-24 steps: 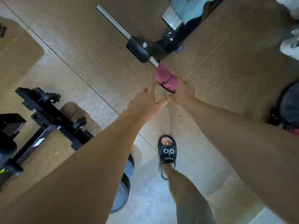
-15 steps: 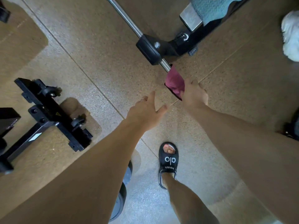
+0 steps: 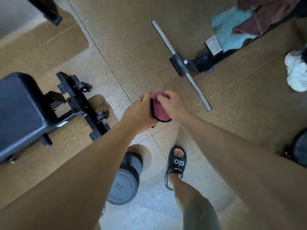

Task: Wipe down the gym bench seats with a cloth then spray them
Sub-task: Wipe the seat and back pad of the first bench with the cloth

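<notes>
A pink cloth (image 3: 160, 112) with a dark edge hangs between both my hands, above the speckled floor. My left hand (image 3: 138, 113) grips its left side and my right hand (image 3: 173, 106) pinches its top right. The black padded bench seat (image 3: 18, 110) fills the left edge, with its black frame and wheels (image 3: 83, 103) between it and my hands. No spray bottle is in view.
A second bench's foot with a steel crossbar (image 3: 181, 63) lies ahead right, with teal (image 3: 229, 34) and brown (image 3: 265, 15) towels draped on it. A dumbbell (image 3: 124, 181) stands by my sandalled foot (image 3: 177, 163). Another person's white shoe (image 3: 297, 70) is at far right.
Both hands have come together on the cloth, which was in my right hand alone, and drawn back from the crossbar. The view has swung so the left bench seat shows.
</notes>
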`<state>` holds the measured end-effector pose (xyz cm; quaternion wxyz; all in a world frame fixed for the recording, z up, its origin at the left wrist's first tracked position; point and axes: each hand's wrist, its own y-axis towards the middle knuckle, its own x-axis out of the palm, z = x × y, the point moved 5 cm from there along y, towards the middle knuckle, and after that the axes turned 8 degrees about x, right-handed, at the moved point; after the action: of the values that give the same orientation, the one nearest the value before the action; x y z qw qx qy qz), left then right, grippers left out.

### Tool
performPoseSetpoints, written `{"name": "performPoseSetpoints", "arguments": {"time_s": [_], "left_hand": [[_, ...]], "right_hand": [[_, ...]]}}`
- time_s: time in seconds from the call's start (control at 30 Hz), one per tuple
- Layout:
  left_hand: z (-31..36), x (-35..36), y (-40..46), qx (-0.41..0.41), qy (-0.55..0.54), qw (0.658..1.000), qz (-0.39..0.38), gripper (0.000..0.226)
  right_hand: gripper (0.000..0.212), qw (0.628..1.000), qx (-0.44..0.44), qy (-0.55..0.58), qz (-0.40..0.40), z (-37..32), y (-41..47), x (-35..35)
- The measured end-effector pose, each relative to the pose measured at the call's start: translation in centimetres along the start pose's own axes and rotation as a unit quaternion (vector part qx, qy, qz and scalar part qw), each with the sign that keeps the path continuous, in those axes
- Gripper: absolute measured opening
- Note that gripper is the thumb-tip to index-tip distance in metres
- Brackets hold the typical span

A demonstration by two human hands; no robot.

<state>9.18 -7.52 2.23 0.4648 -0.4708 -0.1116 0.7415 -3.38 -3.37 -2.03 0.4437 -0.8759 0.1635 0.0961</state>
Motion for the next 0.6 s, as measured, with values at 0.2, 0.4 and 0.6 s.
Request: {"name": "performPoseSetpoints", "arguments": {"time_s": [0.2,0.4,0.6], "left_hand": [[-6.7,-6.7,-10.0,-0.033,-0.102,0.993,0.046,0.046],[-16.5,-12.1,-21.3,-0.075,-0.236,0.964,0.093,0.016],[-26.3,-17.0,-32.6,-0.099,-0.251,0.955,0.122,0.049]], "right_hand": [[0.017,0.989,0.046,0.080,-0.113,-6.7,-8.3,10.5],[0.022,0.966,0.083,0.042,-0.241,-11.2,-17.7,19.6],[0.022,0.911,0.115,-0.035,-0.395,-13.2,-27.0,30.4]]}}
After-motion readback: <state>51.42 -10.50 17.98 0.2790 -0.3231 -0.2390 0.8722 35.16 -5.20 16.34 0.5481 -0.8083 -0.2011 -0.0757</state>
